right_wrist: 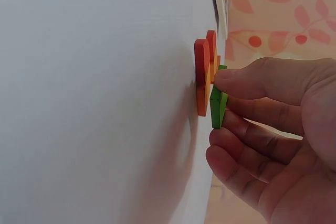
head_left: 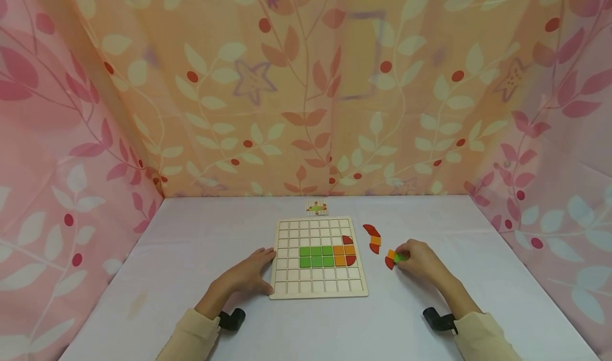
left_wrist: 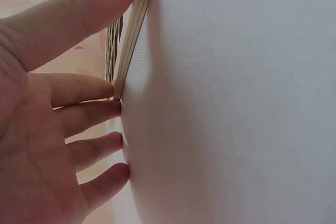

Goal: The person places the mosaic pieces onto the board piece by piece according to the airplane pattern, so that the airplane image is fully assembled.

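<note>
My left hand [head_left: 246, 273] rests at the left edge of a wooden grid board [head_left: 319, 297], thumb and fingers spread and touching its side. On the board lie green square tiles [head_left: 316, 256], orange square tiles [head_left: 339, 255] beside them, and red quarter-round tiles [head_left: 351, 260] near the right edge. To the right of the board, my right hand [head_left: 421, 260] pinches a green tile [right_wrist: 218, 108] between thumb and fingers. Close by it are an orange tile [head_left: 391, 254] and a red rounded tile [head_left: 389, 264]; the right wrist view shows a red tile [right_wrist: 201, 61] standing slightly before the green one.
More loose red tiles [head_left: 369, 230] and an orange tile [head_left: 375, 240] lie between the board and my right hand. Behind the board sits a small picture card [head_left: 316, 207]. Patterned curtains [head_left: 306, 85] enclose the white table [head_left: 215, 217] at the back and both sides.
</note>
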{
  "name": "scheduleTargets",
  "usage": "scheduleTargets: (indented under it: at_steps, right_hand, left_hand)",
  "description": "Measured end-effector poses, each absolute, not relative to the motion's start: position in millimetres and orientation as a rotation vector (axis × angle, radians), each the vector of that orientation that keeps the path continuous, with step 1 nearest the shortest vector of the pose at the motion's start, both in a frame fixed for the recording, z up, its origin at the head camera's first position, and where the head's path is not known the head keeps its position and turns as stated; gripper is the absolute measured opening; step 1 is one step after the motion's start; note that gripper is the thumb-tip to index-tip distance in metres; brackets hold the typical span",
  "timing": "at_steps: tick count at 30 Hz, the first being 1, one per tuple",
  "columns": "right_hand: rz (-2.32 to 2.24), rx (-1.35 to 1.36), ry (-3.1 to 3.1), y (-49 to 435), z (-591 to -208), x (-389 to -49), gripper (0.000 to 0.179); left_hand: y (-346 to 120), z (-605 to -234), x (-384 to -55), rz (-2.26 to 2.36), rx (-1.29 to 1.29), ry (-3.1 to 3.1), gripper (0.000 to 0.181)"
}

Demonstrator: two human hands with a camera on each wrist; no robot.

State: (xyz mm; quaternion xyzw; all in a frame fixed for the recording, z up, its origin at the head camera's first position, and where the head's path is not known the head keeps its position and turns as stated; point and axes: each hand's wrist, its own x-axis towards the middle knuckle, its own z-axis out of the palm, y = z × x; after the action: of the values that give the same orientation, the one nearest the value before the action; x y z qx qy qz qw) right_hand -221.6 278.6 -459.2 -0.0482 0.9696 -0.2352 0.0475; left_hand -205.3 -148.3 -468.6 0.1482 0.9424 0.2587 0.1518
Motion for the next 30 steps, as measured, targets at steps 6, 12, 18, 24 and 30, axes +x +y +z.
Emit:
scheduleTargets:
  at_steps: [6,12,18,24,30]
  right_hand:
    - [-0.767,-0.206,2.992,269,-458,-224,0.024]
    - [-0.802,-0.275,2.978,256,-454,-230,0.027]
    - [-0.860,-0.290,2.944,243,-450,-234,0.027]
    - [-0.853,-0.410,2.944,227,-446,-240,0.024]
    - [-0.860,-0.545,2.954,210,-445,-245,0.025]
  left_hand:
    - [-148,-470,-206,0.734,0.425,2.708,0.093]
    - [-149,-469,-206,0.730,0.420,2.709,0.093]
    - [-149,-467,-206,0.736,0.434,2.699,0.092]
    - [-149,-467,-207,0.735,0.423,2.692,0.092]
    - [-149,-468,-206,0.740,0.417,2.696,0.093]
